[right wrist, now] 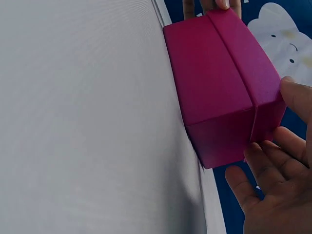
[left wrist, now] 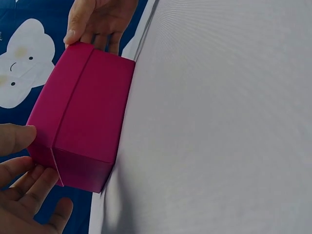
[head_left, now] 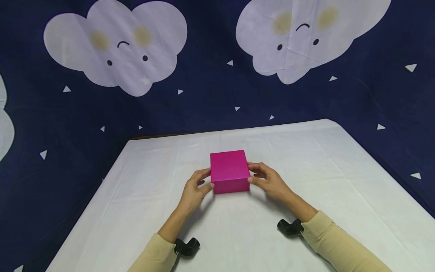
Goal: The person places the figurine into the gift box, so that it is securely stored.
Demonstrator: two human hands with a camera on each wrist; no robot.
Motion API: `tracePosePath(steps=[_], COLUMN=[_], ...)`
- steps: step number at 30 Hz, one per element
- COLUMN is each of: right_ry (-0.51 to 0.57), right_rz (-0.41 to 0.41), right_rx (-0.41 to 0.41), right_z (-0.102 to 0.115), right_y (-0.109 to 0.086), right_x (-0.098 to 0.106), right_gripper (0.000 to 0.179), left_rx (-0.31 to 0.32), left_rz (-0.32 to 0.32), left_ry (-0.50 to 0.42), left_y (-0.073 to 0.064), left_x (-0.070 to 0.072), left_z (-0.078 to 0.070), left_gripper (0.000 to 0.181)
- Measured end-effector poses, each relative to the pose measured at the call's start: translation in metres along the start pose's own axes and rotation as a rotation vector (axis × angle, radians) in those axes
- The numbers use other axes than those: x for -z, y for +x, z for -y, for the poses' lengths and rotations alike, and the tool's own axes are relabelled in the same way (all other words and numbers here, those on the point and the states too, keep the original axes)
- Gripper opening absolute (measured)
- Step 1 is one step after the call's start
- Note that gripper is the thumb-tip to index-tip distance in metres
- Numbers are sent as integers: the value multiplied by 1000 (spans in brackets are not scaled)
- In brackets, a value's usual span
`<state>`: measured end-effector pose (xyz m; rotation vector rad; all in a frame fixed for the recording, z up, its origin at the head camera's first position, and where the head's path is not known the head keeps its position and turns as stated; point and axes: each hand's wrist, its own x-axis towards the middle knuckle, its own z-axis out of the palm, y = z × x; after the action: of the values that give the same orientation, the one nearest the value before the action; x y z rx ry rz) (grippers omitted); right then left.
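A magenta lidded box (head_left: 229,166) sits on the white-covered table, one side facing me. My left hand (head_left: 193,192) holds its left side, thumb at the near corner and fingertips along the side. On the opposite side, my right hand (head_left: 272,183) holds it in the same way. In the left wrist view, a seam divides the lid (left wrist: 61,92) from the box body (left wrist: 95,107), and the thumb and fingers touch the lid near its edge. The right wrist view shows fingertips at the lid (right wrist: 246,63) too. Whatever is inside the box is hidden.
A white cloth (head_left: 142,211) covers the table. Behind it hangs a dark blue curtain (head_left: 204,109) with clouds and small triangles. Black curved wrist mounts (head_left: 187,247) stick out from both beige sleeves (head_left: 343,241) close to the cloth.
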<state>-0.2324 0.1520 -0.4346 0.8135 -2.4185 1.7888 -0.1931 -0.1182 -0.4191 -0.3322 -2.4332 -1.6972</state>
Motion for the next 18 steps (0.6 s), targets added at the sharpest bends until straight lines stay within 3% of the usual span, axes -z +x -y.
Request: tracePosePath(steps=[7, 13, 18], right_ry=[1, 6, 15], right_rz=[9, 28, 33], right_rx=[-10, -34, -46], right_z=[-1, -3, -5], right_y=[1, -1, -1], right_x=[0, -1, 0], right_gripper=[47, 46, 47], left_rx=[23, 23, 38], left_rz=[17, 25, 37], left_ry=[-39, -42, -51], left_y=[-5, -1, 0], left_x=[1, 0, 1], left_z=[-18, 4, 6], left_gripper=[46, 46, 46])
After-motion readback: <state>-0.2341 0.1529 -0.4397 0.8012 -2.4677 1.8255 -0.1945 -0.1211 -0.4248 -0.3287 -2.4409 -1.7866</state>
